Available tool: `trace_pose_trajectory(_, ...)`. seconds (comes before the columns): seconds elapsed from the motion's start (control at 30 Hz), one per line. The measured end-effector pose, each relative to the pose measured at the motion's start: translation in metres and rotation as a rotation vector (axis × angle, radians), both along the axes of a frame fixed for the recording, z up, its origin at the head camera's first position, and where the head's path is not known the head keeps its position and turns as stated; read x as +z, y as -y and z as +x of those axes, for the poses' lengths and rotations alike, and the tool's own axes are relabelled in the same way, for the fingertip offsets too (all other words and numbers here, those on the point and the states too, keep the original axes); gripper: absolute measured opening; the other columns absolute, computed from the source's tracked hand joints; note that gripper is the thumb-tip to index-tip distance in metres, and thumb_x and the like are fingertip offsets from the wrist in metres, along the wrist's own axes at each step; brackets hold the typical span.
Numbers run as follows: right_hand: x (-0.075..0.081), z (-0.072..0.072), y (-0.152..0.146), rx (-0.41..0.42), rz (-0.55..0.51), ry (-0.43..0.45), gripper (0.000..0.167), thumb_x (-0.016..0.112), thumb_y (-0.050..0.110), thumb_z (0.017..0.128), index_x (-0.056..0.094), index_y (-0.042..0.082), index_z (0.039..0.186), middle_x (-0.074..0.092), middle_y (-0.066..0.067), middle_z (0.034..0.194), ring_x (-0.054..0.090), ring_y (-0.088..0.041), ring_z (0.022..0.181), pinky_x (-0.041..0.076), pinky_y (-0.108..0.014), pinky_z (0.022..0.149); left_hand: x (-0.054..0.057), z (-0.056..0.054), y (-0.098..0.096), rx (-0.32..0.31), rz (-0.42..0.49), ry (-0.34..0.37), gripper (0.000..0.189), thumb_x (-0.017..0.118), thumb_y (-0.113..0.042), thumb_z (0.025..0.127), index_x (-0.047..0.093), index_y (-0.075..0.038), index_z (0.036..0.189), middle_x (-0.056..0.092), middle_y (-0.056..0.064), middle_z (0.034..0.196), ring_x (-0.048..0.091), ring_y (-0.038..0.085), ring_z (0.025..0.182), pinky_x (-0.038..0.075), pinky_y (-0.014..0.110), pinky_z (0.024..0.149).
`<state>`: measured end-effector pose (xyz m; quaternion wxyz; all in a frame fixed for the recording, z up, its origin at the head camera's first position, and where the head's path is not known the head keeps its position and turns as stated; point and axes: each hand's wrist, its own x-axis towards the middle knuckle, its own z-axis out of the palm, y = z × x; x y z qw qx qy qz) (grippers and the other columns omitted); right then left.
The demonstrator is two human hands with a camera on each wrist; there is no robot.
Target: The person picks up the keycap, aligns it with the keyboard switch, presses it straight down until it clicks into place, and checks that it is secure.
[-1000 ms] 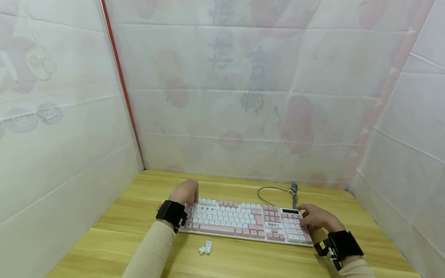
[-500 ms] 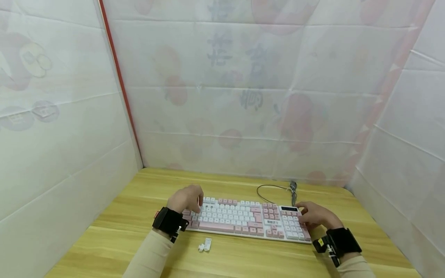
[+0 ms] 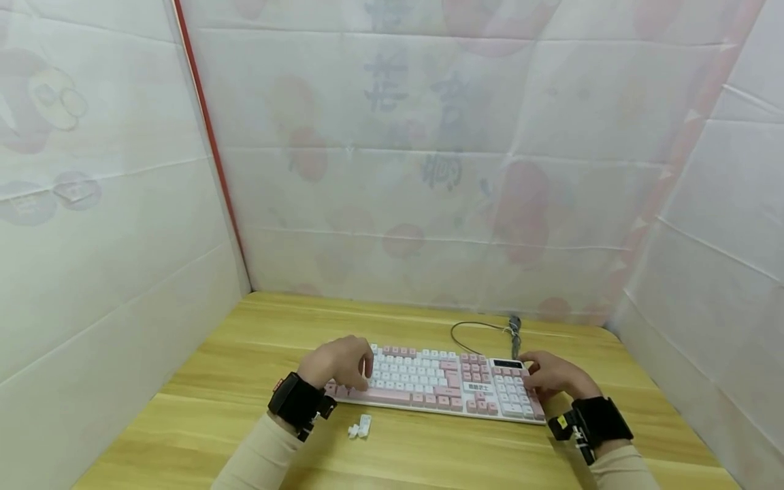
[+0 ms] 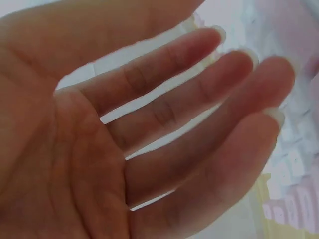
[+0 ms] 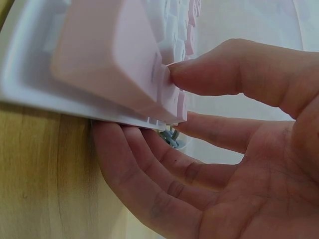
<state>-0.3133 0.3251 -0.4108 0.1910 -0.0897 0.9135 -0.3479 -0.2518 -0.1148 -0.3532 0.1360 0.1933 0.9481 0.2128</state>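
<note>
From my head, one keyboard point(image 3: 410, 378) lies on the table point(image 3: 465, 459), one cable point(image 3: 515, 337) behind, two white pieces point(image 3: 365, 425) before it; my left hand point(image 3: 343, 362) blocks its left end. Left wrist: fingers loosely extended. Right wrist: my right hand point(image 5: 266, 174) grips its right end.

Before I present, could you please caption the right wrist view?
The right hand holds a pink-and-white keyboard by its edge, thumb against a pink keycap, over a wood-grain table.
</note>
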Motion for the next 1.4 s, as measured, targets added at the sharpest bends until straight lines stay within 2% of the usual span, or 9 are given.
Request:
trace_pose_trajectory(0.13, 0.002, -0.002, -0.003, 0.004, -0.003, -0.013, 0.071, 0.068, 0.002, 0.089, 0.036, -0.017, 0.149, 0.059, -0.034, 0.120, 0.063, -0.026, 0.091, 0.057, -0.042, 0.074, 0.000, 0.005, -0.006, -0.011, -0.009, 0.005, 0.014, 0.079, -0.001, 0.081, 0.072, -0.013, 0.080, 0.068, 0.006, 0.062, 0.059, 0.020, 0.051, 0.042, 0.026, 0.048)
trace_pose_trajectory(0.37, 0.000, 0.000, -0.001, -0.020, -0.030, 0.000, 0.073, 0.069, 0.000, 0.086, 0.036, -0.017, 0.148, 0.061, -0.031, 0.116, 0.063, -0.025, 0.086, 0.059, -0.042, 0.072, -0.005, 0.015, -0.014, 0.002, -0.054, 0.002, 0.022, 0.084, -0.007, 0.081, 0.069, -0.019, 0.070, 0.064, -0.001, 0.061, 0.062, 0.018, 0.051, 0.042, 0.025, 0.046)
trace_pose_trajectory(0.53, -0.003, 0.001, 0.003, -0.012, -0.036, 0.002, 0.071, 0.069, 0.000, 0.087, 0.036, -0.018, 0.148, 0.062, -0.032, 0.116, 0.065, -0.026, 0.090, 0.060, -0.044, 0.074, -0.011, 0.019, -0.018, -0.001, -0.098, 0.012, 0.026, 0.086, -0.005, 0.078, 0.068, -0.018, 0.066, 0.060, -0.004, 0.059, 0.054, 0.011, 0.049, 0.043, 0.023, 0.046)
trace_pose_trajectory(0.7, -0.003, 0.004, 0.003, -0.017, -0.031, -0.003, 0.071, 0.069, -0.001, 0.087, 0.037, -0.018, 0.148, 0.061, -0.030, 0.115, 0.062, -0.025, 0.087, 0.058, -0.042, 0.072, -0.015, 0.022, -0.022, -0.017, -0.109, 0.014, 0.026, 0.088, -0.005, 0.076, 0.069, -0.018, 0.062, 0.065, 0.000, 0.057, 0.052, 0.010, 0.045, 0.040, 0.021, 0.044)
trace_pose_trajectory(0.77, -0.003, 0.004, 0.002, -0.018, -0.030, -0.004, 0.071, 0.069, -0.001, 0.087, 0.037, -0.017, 0.148, 0.061, -0.031, 0.117, 0.061, -0.025, 0.086, 0.057, -0.041, 0.071, -0.016, 0.023, -0.024, -0.012, -0.116, 0.017, 0.027, 0.089, -0.005, 0.075, 0.069, -0.018, 0.061, 0.067, 0.002, 0.058, 0.052, 0.011, 0.043, 0.039, 0.021, 0.042)
trace_pose_trajectory(1.03, -0.002, 0.002, 0.001, -0.016, -0.023, -0.012, 0.072, 0.068, 0.000, 0.086, 0.037, -0.016, 0.149, 0.059, -0.033, 0.120, 0.060, -0.024, 0.085, 0.056, -0.040, 0.070, -0.022, 0.026, -0.034, 0.054, -0.163, -0.045, 0.036, 0.093, -0.003, 0.069, 0.060, -0.014, 0.058, 0.060, -0.001, 0.055, 0.058, 0.014, 0.041, 0.041, 0.020, 0.038)
trace_pose_trajectory(1.27, -0.003, 0.001, 0.000, -0.007, -0.025, -0.012, 0.072, 0.068, 0.000, 0.087, 0.036, -0.017, 0.149, 0.060, -0.032, 0.118, 0.061, -0.025, 0.086, 0.056, -0.040, 0.071, -0.024, 0.029, -0.039, 0.015, -0.206, -0.039, 0.038, 0.083, 0.015, 0.063, 0.059, -0.012, 0.051, 0.060, 0.000, 0.051, 0.046, 0.008, 0.034, 0.035, 0.020, 0.036)
trace_pose_trajectory(1.4, -0.002, 0.002, 0.000, -0.004, -0.033, -0.005, 0.072, 0.068, 0.000, 0.088, 0.035, -0.017, 0.149, 0.061, -0.032, 0.117, 0.063, -0.026, 0.088, 0.057, -0.042, 0.072, -0.023, 0.028, -0.039, -0.003, -0.191, -0.013, 0.037, 0.081, 0.017, 0.063, 0.061, -0.013, 0.053, 0.061, -0.003, 0.055, 0.048, 0.008, 0.042, 0.036, 0.020, 0.038)
